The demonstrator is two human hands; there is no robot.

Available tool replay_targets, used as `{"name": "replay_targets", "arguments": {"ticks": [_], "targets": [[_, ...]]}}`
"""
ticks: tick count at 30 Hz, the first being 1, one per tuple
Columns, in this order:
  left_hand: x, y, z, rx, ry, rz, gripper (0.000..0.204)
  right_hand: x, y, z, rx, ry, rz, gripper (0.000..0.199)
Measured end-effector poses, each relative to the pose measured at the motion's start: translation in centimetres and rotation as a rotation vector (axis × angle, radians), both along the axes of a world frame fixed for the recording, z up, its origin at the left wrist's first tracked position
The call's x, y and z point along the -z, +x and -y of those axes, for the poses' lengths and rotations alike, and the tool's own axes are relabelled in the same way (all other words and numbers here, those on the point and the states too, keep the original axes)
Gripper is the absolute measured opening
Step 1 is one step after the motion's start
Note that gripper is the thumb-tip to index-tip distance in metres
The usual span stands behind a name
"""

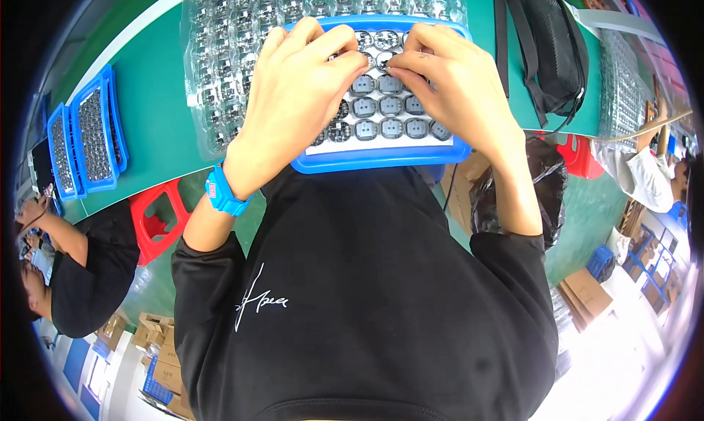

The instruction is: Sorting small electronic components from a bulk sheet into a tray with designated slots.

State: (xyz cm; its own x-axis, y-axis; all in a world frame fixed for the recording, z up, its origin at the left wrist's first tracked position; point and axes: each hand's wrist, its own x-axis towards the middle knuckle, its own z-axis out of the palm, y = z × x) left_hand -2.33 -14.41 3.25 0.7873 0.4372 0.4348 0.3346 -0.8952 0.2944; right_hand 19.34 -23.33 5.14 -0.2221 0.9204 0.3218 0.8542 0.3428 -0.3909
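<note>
Rows of small rounded parts sit on the white bed of a blue tray (381, 158). The nearer right ones are dark grey caps (391, 106) with two small holes, while others, such as the one at the far row (364, 39), show metallic and black innards. Over the tray's left side is my left hand (301, 80), thumb and fingers pinched together. My right hand (453, 80) pinches from the other side. The two sets of fingertips meet at a small rounded part (382, 59) in the second row from the back; fingers partly cover it.
Behind and left of the tray lies a clear plastic blister tray (213, 76) filled with similar parts. A black bag (546, 47) rests at the right on the green table (158, 91). More blue trays (94, 135) stand at left, near a seated person (92, 274) and a red stool (163, 219).
</note>
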Motion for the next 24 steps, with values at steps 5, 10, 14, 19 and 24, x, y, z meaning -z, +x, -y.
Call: {"name": "replay_targets", "arguments": {"ticks": [5, 10, 14, 19, 24], "targets": [[0.1, -0.1, 0.2, 0.006, 0.004, -0.005, 0.010, 0.0, -0.1, 0.1, -0.001, -0.033, 0.043, 0.012], [0.0, 0.5, 0.7, -0.012, 0.071, -0.098, 0.011, 0.5, 0.0, -0.2, -0.005, -0.015, 0.037, 0.011], [-0.3, 1.1, 1.5, -0.077, 0.179, -0.203, 0.015, 0.8, 0.5, -0.1, 0.009, -0.027, 0.022, 0.011], [-0.3, 1.1, 0.9, -0.025, 0.134, -0.183, 0.013, 0.3, -0.1, 0.3, 0.086, -0.097, 0.118, 0.016], [-2.8, -0.8, 0.6, -0.004, -0.319, -0.008, 0.021, -0.4, -0.4, 0.7, 0.098, -0.121, -0.066, 0.026]]}}
